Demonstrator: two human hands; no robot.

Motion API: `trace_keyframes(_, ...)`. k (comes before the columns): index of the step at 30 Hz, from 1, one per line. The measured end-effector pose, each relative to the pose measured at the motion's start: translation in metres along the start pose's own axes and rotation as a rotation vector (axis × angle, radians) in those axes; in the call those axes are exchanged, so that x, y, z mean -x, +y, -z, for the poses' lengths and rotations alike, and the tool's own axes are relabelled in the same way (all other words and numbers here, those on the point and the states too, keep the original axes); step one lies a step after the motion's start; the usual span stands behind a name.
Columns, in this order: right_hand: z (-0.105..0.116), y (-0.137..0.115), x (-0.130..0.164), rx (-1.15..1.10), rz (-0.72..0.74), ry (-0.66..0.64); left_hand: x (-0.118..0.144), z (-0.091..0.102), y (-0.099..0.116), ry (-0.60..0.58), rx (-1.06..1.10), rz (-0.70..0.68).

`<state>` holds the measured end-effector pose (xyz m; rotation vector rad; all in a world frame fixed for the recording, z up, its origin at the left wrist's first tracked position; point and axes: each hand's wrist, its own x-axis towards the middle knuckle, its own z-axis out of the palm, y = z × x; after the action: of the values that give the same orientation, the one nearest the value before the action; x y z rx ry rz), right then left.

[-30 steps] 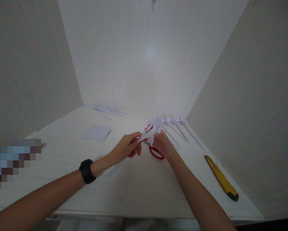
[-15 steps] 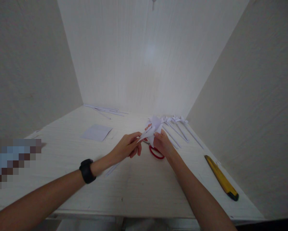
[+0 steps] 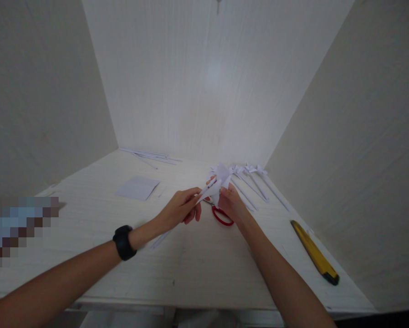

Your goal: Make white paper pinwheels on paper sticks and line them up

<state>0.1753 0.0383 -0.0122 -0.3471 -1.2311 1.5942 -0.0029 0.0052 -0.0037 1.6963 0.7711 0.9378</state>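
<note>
Between my hands is a folded white paper flower [image 3: 221,175] with pointed petals, raised over the table. My left hand [image 3: 184,206] pinches the tip of one petal that points toward me. My right hand [image 3: 229,200] grips the flower's body from the right, its thumb on the near side. Red-handled scissors [image 3: 222,216] lie just below my right hand, their blades partly hidden. Under my left forearm a thin rolled paper stick [image 3: 161,239] shows in part. Behind my right hand, several paper flowers on stems [image 3: 254,175] lie in a row.
A square paper sheet [image 3: 137,187] lies left of centre. Several thin paper sticks [image 3: 150,156] rest by the back wall. A yellow box cutter [image 3: 314,252] lies along the right edge. Walls close in the white table [image 3: 204,273] at the back and sides. A blurred patch covers the far left.
The petal in my left fingers has turned a little and looks narrower. Both hands keep nearly the same place and hold.
</note>
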Motion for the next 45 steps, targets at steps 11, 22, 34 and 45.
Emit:
trace_keyframes(11,0.0013,0.0015,-0.0013,-0.001,-0.018,-0.026,0.0004,-0.0022,-0.0001,0.019,0.007,0.012)
trace_keyframes(22,0.002,0.0022,-0.0012,0.01,-0.012,-0.007,0.0019,-0.0033,0.0035,0.017,-0.003,0.032)
trace_keyframes(34,-0.0039,-0.0013,-0.0008,0.066,-0.005,-0.001,0.0015,-0.0019,0.0045,0.024,0.04,0.026)
trace_keyframes(45,0.0001,0.0029,-0.0021,0.094,0.022,0.038,0.0015,-0.0012,0.0,0.005,0.023,0.028)
